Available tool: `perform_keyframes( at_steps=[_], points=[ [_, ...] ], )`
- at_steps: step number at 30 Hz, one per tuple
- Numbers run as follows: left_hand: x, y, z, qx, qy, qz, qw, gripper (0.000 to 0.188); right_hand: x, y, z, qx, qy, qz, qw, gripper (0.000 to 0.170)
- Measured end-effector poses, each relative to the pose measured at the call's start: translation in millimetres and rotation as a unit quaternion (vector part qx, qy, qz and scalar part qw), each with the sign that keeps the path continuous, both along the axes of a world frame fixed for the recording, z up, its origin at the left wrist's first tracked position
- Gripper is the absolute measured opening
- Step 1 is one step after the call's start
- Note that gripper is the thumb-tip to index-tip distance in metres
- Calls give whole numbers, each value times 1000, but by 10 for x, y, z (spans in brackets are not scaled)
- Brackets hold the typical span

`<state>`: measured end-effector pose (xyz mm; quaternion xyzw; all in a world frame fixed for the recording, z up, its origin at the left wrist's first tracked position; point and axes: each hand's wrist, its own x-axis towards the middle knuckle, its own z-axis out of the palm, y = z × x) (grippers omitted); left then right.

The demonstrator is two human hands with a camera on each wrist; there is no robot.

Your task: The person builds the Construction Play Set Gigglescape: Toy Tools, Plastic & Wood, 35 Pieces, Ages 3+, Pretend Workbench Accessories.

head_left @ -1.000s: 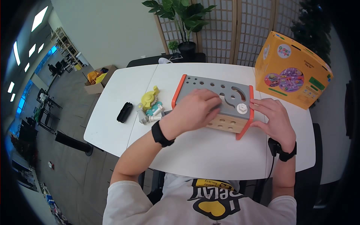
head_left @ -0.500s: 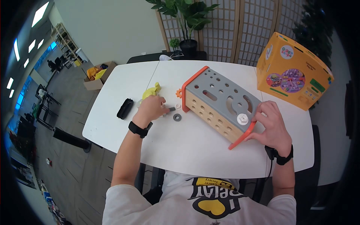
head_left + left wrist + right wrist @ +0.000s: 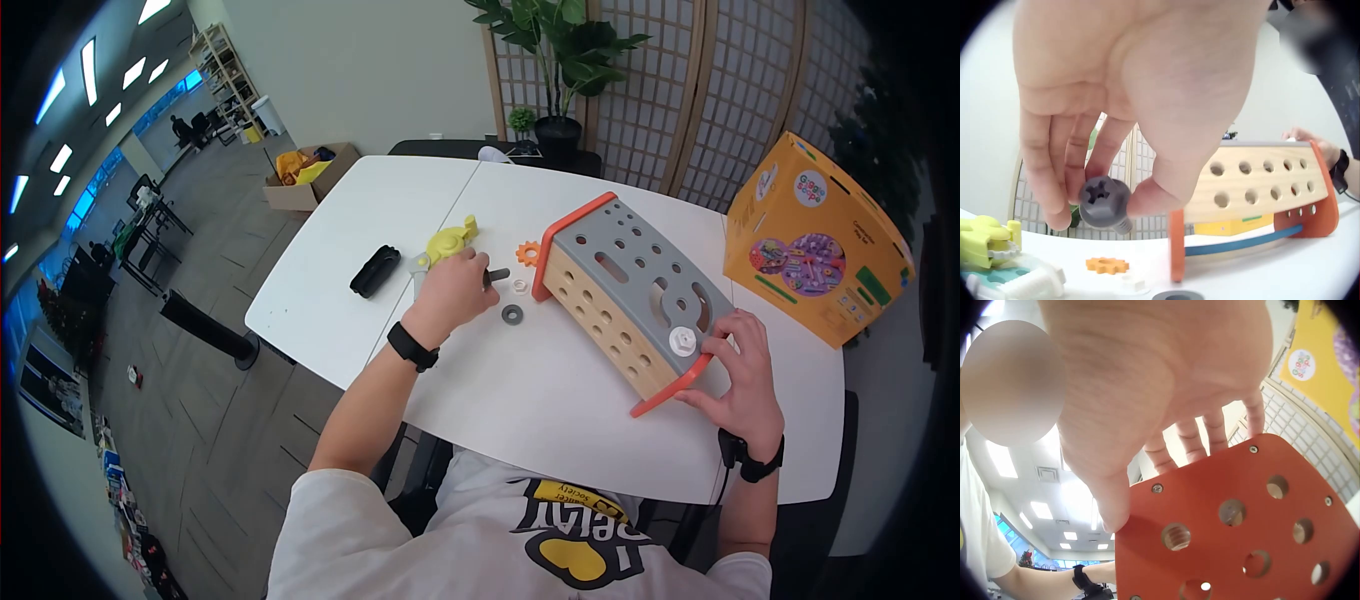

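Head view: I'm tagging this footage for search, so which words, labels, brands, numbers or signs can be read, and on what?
"Giggle Scape" (probable reading, stylised): round logo on the yellow box.
"Construction Play Set" (small, blurred): same box.
"Relay" (upside down, first letter distorted by folds): white shirt.
"Society", upside down, apparently under "Cancer": the shirt's yellow band.
Box's green labels: too small to read.
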<state>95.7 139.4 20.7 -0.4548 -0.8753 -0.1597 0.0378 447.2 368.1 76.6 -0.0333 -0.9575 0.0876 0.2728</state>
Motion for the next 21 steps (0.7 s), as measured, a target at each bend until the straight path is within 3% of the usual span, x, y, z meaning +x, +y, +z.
perform_keyframes(
  at_steps=[6, 9, 16, 21],
  points=[
    [321, -34, 322, 214, -137, -75, 964, 33, -1, -35, 26, 14, -1, -8, 1000, 63],
    [509, -13, 315, 271, -149, -166, 937, 33, -7, -41, 46, 9, -12, -20, 1000, 65],
    [1029, 76, 301, 251, -186, -254, 915, 31, -6, -35, 60, -9, -14, -13, 1000, 68],
    [1169, 155, 258, 230, -166, -261, 923, 30, -9, -33, 91, -1, -6, -7, 1000, 68]
  ],
)
